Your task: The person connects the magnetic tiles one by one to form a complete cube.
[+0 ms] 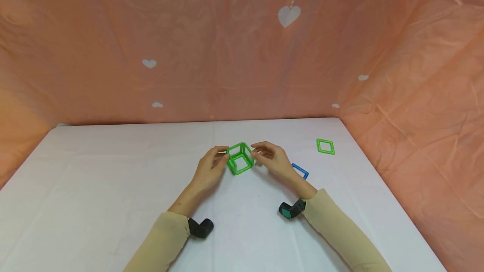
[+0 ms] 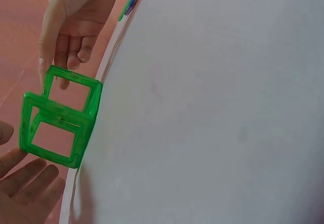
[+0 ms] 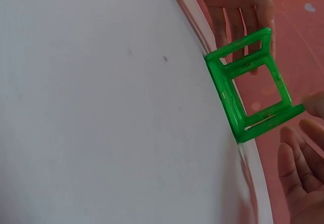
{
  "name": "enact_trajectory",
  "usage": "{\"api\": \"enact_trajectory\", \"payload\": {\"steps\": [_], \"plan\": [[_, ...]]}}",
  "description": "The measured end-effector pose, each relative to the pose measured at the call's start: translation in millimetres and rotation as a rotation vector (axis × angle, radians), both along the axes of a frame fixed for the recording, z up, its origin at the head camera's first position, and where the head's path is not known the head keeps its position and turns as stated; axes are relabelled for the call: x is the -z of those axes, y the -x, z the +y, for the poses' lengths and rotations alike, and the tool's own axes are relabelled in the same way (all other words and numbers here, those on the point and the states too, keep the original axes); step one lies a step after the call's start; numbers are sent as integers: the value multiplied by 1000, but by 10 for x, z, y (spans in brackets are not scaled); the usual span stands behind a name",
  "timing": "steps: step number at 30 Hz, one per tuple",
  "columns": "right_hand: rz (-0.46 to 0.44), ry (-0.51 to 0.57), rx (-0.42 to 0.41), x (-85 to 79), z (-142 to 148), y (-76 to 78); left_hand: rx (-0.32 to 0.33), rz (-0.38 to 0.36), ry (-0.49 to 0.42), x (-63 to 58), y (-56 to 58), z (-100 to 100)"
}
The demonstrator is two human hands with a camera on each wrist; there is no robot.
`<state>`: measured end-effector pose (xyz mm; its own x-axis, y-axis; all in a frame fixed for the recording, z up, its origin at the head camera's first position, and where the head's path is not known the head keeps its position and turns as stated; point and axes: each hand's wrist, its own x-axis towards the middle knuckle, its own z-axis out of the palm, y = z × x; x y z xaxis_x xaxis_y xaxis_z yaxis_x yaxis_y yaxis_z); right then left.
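Note:
Several green open-framed square magnetic tiles point(image 1: 231, 165) are joined into a box shape standing on the white table in the head view. My left hand point(image 1: 209, 168) holds its left side, thumb and forefinger at the edge. On the opposite side, my right hand point(image 1: 276, 163) pinches the right edge between thumb and fingers. From the left wrist, the green tile box point(image 2: 58, 112) shows between both hands, its square openings see-through. The right wrist view shows the tile box point(image 3: 226, 100) with one side open; the right thumb point(image 3: 315, 105) meets a tile's end.
A blue square tile point(image 1: 301, 168) lies beside the right wrist, partly hidden by the forearm. Farther right lies a loose green square tile point(image 1: 318, 145). Orange cloth point(image 1: 211, 53) with pale hearts hangs behind the white table point(image 1: 94, 188) and along its sides.

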<state>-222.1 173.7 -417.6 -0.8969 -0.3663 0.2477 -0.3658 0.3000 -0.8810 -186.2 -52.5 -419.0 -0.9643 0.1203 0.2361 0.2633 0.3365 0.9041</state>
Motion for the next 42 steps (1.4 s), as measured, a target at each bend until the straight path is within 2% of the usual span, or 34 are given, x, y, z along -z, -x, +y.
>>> {"api": "enact_trajectory", "payload": {"steps": [8, 16, 24, 42], "plan": [[42, 42, 17, 30, -15, 12, 23, -13, -42, -1, -7, -2], [2, 32, 52, 29, -28, 19, 33, -17, -57, 9, -3, -3], [-57, 65, 21, 19, -33, 4, 33, -19, -47, -14, -20, -7], [-65, 66, 0, -4, -49, -13, 23, -2, -14, -4, -30, -5]]}}
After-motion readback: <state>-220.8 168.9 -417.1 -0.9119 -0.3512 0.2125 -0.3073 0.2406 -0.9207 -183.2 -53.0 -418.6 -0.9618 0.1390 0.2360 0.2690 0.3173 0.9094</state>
